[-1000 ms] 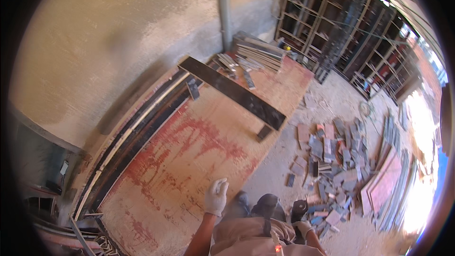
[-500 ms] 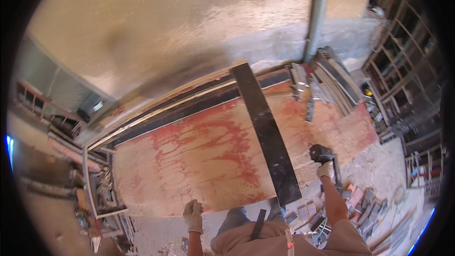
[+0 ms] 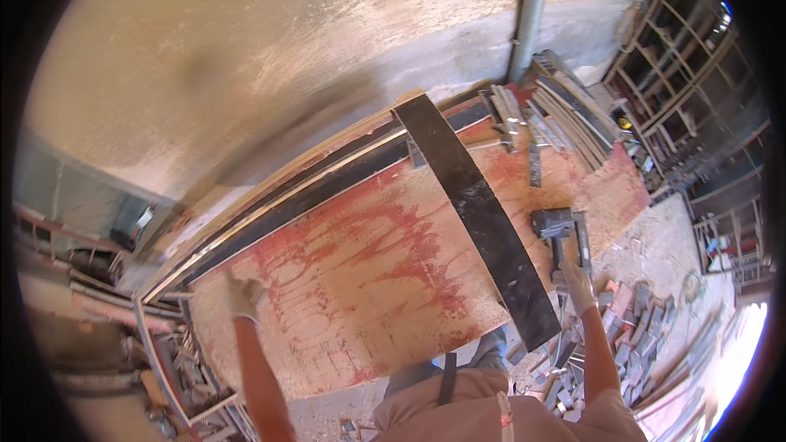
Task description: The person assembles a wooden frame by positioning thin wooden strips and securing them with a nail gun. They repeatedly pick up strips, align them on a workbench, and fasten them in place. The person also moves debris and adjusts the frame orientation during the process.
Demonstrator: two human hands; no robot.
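Note:
My left hand (image 3: 244, 299), in a pale glove, is over the left end of a large red-stained wooden panel (image 3: 344, 278). Its fingers are blurred but look apart, with nothing seen in them. My right hand (image 3: 578, 286), also gloved, grips the handle of a black nail gun (image 3: 553, 223) at the panel's right front edge. Across the panel lies a long dark board (image 3: 479, 209), its near end jutting past the front edge. Its far end rests over dark strips (image 3: 303, 192) along the back.
Narrow wood offcuts (image 3: 565, 115) are piled at the panel's back right, by a grey pipe (image 3: 530, 16) on the wall. Block scraps (image 3: 630, 336) cover the floor at right. Metal racks (image 3: 679, 65) stand far right; a frame (image 3: 160, 360) borders the left end.
My left hand has moved left and forward, over the panel. My right hand and the nail gun have shifted slightly, and the gun has turned. The whole view has shifted a little.

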